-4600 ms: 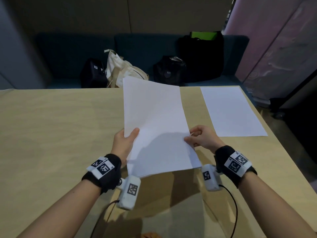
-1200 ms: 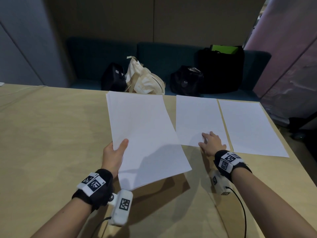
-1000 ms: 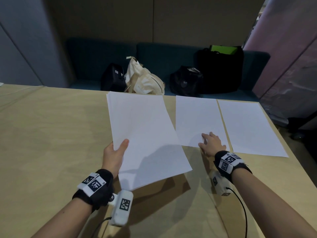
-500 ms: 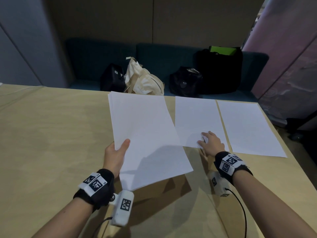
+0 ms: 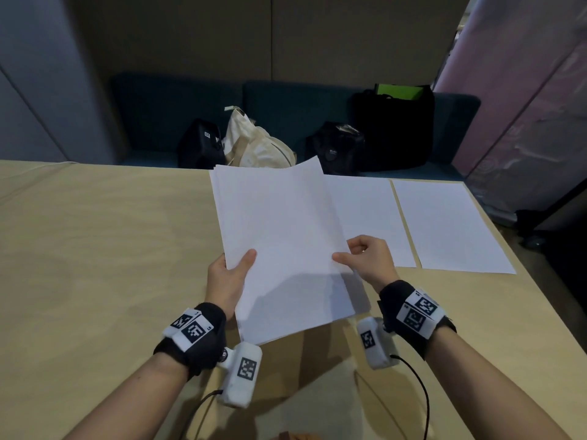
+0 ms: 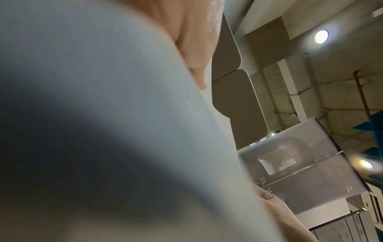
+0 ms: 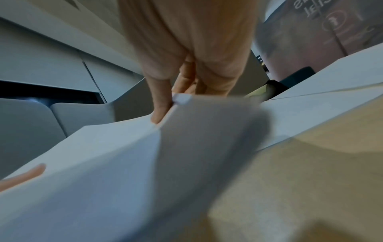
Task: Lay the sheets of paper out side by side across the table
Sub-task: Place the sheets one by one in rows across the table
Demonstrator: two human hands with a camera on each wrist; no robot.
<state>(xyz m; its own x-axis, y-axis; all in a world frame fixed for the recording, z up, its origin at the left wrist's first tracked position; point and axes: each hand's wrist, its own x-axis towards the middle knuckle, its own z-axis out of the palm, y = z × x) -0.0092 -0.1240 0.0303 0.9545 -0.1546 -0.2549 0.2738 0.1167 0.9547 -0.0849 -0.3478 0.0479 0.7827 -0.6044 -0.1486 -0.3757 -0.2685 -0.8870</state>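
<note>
Head view: both hands on the paper stack above the desk

Head view shows the left hand (image 5: 229, 276) holding the stack of paper (image 5: 286, 249) at its left edge, thumb on top and the other fingers hidden below. The right hand (image 5: 368, 258) pinches the right edge of the top sheet, which is lifted a little from the others. The stack is above the desk (image 5: 95, 249), left of two single sheets. These lie flat side by side: the middle sheet (image 5: 368, 217) and the right sheet (image 5: 444, 223), close together, with a narrow gap between them. Several bags (image 5: 257, 144) stand on a dark sofa (image 5: 286, 106) behind the desk.

Left wrist view is mostly filled by blurred paper (image 6: 103, 131); one fingertip shows at its edge.

Right wrist view shows the thumb (image 7: 161, 104) and fingers pinching the sheet's edge.
</note>
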